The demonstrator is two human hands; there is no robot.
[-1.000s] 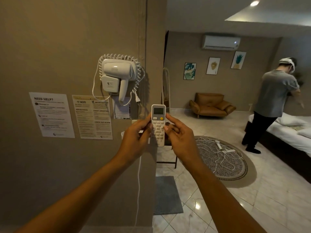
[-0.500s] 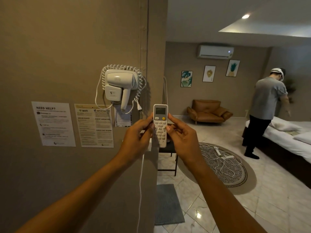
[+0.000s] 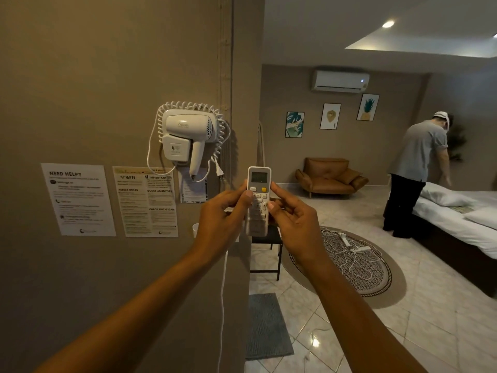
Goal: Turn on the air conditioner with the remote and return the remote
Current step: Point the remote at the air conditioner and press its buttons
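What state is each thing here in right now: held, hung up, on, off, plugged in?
Remote: upright, held by both hands.
Left hand: gripping the remote's left edge.
Right hand: gripping its right edge.
Air conditioner: wall-mounted, small light showing.
Hair dryer: hung in its wall holder, plug dangling unplugged.
Ceiling light: on.

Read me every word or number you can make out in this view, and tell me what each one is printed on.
"NEED HELP?": heading of the left wall notice.
"WIFI", "IMPORTANT", "HOUSE RULES", "GUEST AMENITIES", "CHECK OUT @12PM": headings on the middle wall notice.
Body text of both notices: too small to read.
Small sheet under the hair dryer: unreadable.
Hair dryer brand: too faint.
Remote screen and button labels: blurred.
Air conditioner display: lit, but unreadable.
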